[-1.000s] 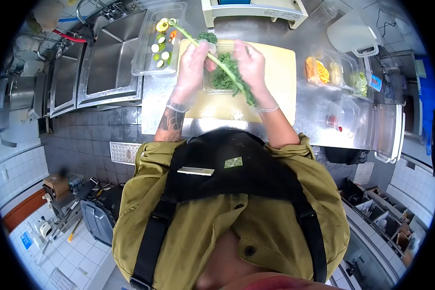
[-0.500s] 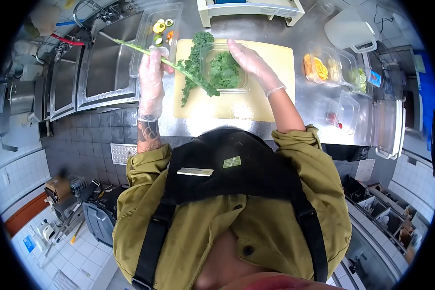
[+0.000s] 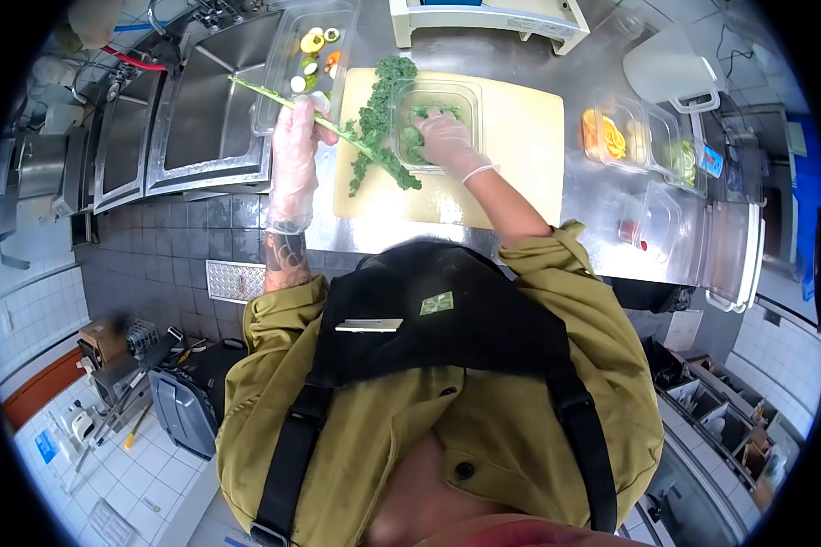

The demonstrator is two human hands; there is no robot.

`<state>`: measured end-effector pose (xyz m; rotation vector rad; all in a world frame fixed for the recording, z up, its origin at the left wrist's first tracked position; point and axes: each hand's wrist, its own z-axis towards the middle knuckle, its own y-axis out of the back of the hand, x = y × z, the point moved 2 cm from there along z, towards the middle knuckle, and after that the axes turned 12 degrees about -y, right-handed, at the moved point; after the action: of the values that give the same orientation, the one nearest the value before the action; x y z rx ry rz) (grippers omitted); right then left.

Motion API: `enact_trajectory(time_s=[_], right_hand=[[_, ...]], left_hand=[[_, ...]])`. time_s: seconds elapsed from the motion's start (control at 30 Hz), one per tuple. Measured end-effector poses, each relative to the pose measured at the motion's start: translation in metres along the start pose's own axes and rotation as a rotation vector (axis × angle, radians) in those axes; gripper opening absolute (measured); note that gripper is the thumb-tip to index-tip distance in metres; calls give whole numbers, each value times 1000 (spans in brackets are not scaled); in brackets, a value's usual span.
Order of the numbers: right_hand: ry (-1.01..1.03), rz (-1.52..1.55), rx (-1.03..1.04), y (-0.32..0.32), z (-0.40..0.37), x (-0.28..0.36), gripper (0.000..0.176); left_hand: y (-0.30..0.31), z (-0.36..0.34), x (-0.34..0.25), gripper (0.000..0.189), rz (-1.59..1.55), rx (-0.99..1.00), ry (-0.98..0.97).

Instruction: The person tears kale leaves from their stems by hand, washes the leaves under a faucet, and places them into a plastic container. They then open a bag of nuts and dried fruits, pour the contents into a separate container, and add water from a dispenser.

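My left hand point(image 3: 296, 141), in a clear glove, is closed round the thick stem of a kale leaf point(image 3: 374, 157). The bare stem slants up to the left over the tray, and the leafy end hangs lower right over the cutting board point(image 3: 520, 137). Inside a clear plastic container point(image 3: 474, 96), my gloved right hand point(image 3: 447, 144) lies on torn kale pieces point(image 3: 412, 143), fingers apart and pressing down. Another curly kale leaf point(image 3: 394, 77) rests on the board along the container's left side.
A clear tray point(image 3: 333, 23) with cut vegetables stands at the back left, beside the metal sink point(image 3: 210, 91). Tubs of orange slices point(image 3: 607, 135) and green slices point(image 3: 684, 159) are on the right. A white stand point(image 3: 493, 20) is behind the board.
My right hand has moved from the container's right rim down into it, onto the torn kale. My left hand still holds the kale leaf by its stem.
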<state>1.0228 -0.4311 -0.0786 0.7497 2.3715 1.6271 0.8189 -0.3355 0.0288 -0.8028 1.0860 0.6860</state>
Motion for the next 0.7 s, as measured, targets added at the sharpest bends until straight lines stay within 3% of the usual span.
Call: enact_trajectory(time_s=[0.07, 0.17, 0.27, 0.37, 0.47, 0.57, 0.6, 0.7], right_hand=[[-38, -50, 23, -3, 5, 6, 59], [40, 153, 198, 21, 3, -4, 57], [-69, 407, 40, 69, -34, -12, 60], [115, 856, -15, 99, -68, -5, 70], [328, 886, -160, 94, -96, 24, 75], [230, 957, -164, 93, -97, 29, 73], [173, 1002, -211, 91, -95, 28, 58], [59, 1044, -117, 95, -94, 21, 38]], left_hand=[[-2, 1, 0, 28, -16, 29, 0], [-6, 1, -2, 25, -23, 61, 19], [-12, 1, -3, 24, -2, 84, 51], [-21, 4, 0, 23, 8, 121, 71], [-39, 11, 8, 23, -23, 125, 59], [-56, 14, 19, 23, -75, 166, 129], [-60, 15, 17, 23, -118, 242, 153], [-63, 16, 28, 23, -210, 247, 229]])
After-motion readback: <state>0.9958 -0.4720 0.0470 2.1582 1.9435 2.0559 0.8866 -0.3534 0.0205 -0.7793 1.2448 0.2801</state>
